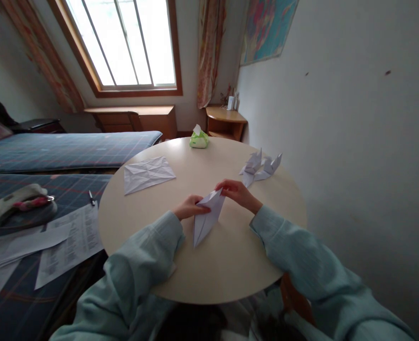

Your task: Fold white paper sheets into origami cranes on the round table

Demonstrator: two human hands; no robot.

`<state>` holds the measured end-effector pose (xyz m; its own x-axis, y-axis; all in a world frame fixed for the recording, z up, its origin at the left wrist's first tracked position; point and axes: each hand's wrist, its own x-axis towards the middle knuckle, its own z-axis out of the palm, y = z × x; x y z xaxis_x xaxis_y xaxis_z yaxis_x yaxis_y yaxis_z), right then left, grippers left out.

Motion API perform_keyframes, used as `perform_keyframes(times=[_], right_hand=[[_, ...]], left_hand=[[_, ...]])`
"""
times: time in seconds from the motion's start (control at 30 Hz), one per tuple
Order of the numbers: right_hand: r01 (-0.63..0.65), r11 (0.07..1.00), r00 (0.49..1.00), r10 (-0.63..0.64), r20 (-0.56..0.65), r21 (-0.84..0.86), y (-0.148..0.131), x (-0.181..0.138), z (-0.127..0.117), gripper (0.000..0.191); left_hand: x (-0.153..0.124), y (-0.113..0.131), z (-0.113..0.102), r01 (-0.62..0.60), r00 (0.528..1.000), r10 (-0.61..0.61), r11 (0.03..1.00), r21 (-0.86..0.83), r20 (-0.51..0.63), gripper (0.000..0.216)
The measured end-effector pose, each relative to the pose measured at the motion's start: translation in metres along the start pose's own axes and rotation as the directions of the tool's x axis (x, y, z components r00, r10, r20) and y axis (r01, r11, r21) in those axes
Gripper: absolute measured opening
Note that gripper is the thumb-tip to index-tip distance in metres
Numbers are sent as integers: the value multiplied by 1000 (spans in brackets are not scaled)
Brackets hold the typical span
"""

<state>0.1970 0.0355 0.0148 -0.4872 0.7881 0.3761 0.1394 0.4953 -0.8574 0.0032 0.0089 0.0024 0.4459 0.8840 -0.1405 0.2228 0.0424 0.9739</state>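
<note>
A folded sheet of white paper (pixel 209 217), narrow and pointed at its near end, is held between my two hands over the round table. My left hand (pixel 191 207) grips its left edge, the thumb lying across the front face. At the upper right corner, the fingers of my right hand (pixel 236 190) pinch the paper. Behind and to the right stand folded white paper figures (pixel 254 166), with upright pointed parts. An unfolded, creased sheet (pixel 149 174) lies flat at the table's left side.
The round cream table (pixel 181 284) has a green tissue pack (pixel 199 138) at its far edge. On the left, a plaid bed (pixel 70 192) carries printed sheets (pixel 69 246), a pen (pixel 91 198) and a white bag-like object (pixel 13 203). A wall (pixel 355 156) runs along the right.
</note>
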Motion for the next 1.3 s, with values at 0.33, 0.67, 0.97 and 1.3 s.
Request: perform_keyframes(times=[0.33, 0.67, 0.97, 1.3], right_hand=[[-9, 1000, 992, 11, 124, -17, 0, 1, -7, 24], [-172, 985, 968, 170, 185, -8, 3, 2, 1, 30], [-294, 956, 943, 291, 164, -6, 25, 6, -8, 33], [-405, 914, 912, 405, 66, -10, 20, 6, -30, 28]], left_hand=[[-3, -2, -7, 80, 985, -79, 997, 0, 153, 26], [-2, -2, -2, 87, 989, -85, 996, -7, 118, 25], [-2, -1, -4, 69, 998, -69, 994, -79, 0, 33], [5, -5, -16, 111, 968, -119, 993, -47, -221, 26]])
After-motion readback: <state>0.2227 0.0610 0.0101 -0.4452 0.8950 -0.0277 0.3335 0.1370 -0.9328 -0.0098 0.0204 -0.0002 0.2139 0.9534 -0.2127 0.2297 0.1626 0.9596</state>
